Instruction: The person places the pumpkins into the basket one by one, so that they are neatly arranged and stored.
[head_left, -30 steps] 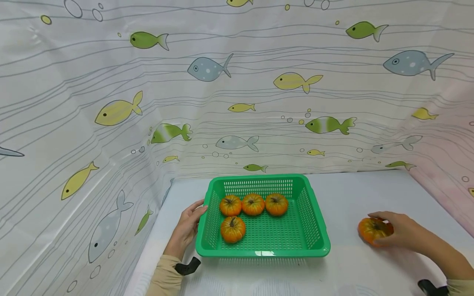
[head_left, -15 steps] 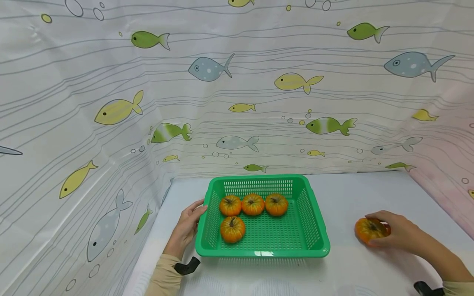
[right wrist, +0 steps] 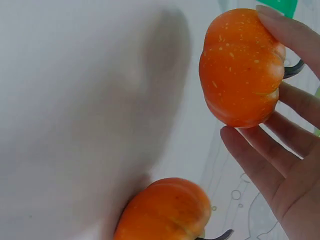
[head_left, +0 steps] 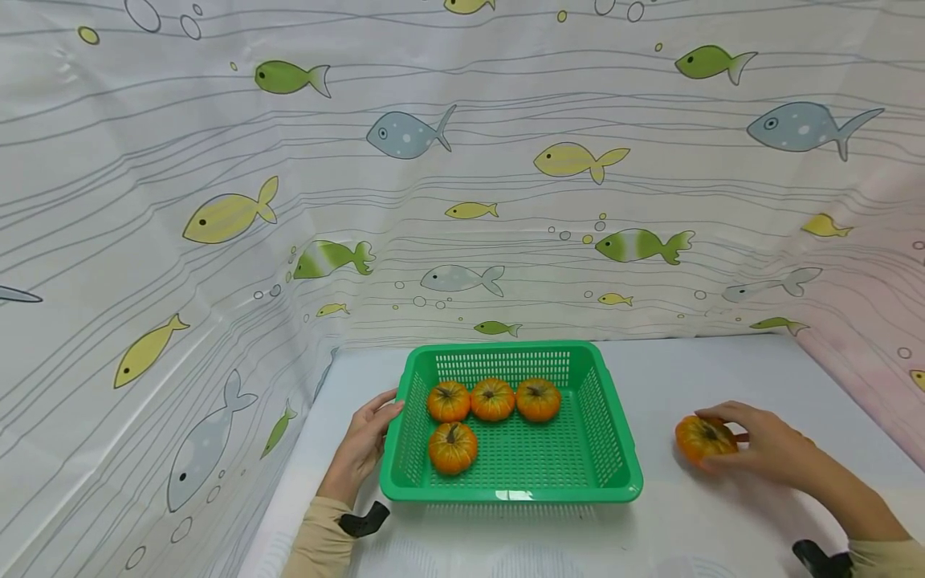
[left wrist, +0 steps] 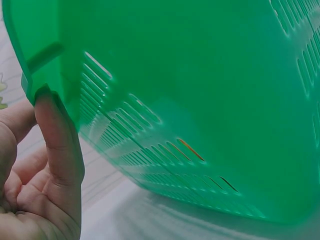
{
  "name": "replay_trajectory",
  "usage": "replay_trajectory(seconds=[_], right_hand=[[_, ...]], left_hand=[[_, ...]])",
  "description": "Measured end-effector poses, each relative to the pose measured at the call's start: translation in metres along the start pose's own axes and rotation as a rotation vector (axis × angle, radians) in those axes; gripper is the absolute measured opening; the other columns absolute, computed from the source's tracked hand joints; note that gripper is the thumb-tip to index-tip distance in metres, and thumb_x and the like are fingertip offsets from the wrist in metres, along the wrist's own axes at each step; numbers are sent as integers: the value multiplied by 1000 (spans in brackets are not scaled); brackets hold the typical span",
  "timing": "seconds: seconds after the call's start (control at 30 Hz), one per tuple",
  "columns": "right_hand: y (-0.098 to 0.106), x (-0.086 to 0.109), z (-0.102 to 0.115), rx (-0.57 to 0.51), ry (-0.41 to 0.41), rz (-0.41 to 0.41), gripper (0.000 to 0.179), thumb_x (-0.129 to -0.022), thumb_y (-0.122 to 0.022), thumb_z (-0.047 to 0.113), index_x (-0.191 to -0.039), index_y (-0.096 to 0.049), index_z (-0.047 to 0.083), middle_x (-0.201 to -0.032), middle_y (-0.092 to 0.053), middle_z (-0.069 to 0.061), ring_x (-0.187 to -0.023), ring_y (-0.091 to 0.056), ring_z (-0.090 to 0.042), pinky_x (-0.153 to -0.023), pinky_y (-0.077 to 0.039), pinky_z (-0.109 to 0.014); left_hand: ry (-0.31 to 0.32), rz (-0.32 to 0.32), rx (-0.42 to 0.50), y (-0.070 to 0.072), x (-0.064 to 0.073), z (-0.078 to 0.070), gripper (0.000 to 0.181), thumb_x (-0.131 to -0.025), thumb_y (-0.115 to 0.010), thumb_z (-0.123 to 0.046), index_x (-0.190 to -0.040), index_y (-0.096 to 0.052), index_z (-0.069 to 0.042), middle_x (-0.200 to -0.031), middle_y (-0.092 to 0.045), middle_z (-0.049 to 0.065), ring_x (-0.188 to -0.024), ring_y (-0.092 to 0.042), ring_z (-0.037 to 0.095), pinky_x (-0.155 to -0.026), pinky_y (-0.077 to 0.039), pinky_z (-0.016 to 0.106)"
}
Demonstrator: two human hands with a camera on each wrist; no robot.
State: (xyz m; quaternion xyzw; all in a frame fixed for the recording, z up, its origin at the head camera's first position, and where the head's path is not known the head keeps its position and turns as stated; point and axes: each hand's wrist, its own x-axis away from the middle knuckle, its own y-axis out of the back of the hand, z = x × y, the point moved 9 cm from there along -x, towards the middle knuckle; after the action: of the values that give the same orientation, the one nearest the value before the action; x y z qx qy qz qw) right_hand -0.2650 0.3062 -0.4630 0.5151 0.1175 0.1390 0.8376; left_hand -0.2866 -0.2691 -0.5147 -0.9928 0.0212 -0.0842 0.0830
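My right hand [head_left: 759, 445] holds a small orange pumpkin [head_left: 702, 440] between thumb and fingers, to the right of the green basket [head_left: 513, 494]. In the right wrist view this pumpkin [right wrist: 242, 70] hangs above the white surface, its dark stem towards the palm. A second pumpkin [right wrist: 167, 210] lies below it there; the hand mostly hides that one from the head camera. My left hand [head_left: 364, 445] grips the basket's left rim, and the left wrist view shows its fingers [left wrist: 57, 135] up against the edge. Inside the basket, several pumpkins [head_left: 494, 400] sit towards the left and back.
A white table [head_left: 679, 377] carries the basket. Behind it and along the sides hangs a pale sheet [head_left: 520, 104] printed with fish and wavy lines. Black straps [head_left: 364, 520] with camera mounts sit at both wrists.
My right hand has moved left and slightly away from me, towards the basket, carrying the pumpkin. The left hand, the basket and the pumpkins in it have stayed in place.
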Motion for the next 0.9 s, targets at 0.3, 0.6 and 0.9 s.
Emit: replay_trajectory(seconds=[0.3,0.6,0.9], right_hand=[[11,-9,19,-58,42,-32,73,-74,-90,53,-131,-68,13,-126,-69,-5,-105,-57,2,-77,-60,-15],[20,-18,38,-80,87,-58,73,-73,-91,49,-131,-67,11,-125,-69,-5,-106,-59,-3,-80,-64,-22],[28,-24,56,-85,130,-63,72,-73,-93,43,-131,-66,8,-127,-69,-10,-111,-63,-19,-81,-67,-36]], left_hand=[[6,-1,7,0,0,1,55,-105,-62,-19,-154,-41,-5,-109,-75,-5,-91,-77,8,-82,-66,27],[5,-12,5,1,1,0,53,-104,-62,-19,-153,-43,-7,-109,-75,-5,-93,-77,10,-84,-66,29],[-5,-12,-6,1,1,0,54,-104,-62,-18,-153,-42,-5,-110,-75,-3,-93,-77,9,-82,-66,28]])
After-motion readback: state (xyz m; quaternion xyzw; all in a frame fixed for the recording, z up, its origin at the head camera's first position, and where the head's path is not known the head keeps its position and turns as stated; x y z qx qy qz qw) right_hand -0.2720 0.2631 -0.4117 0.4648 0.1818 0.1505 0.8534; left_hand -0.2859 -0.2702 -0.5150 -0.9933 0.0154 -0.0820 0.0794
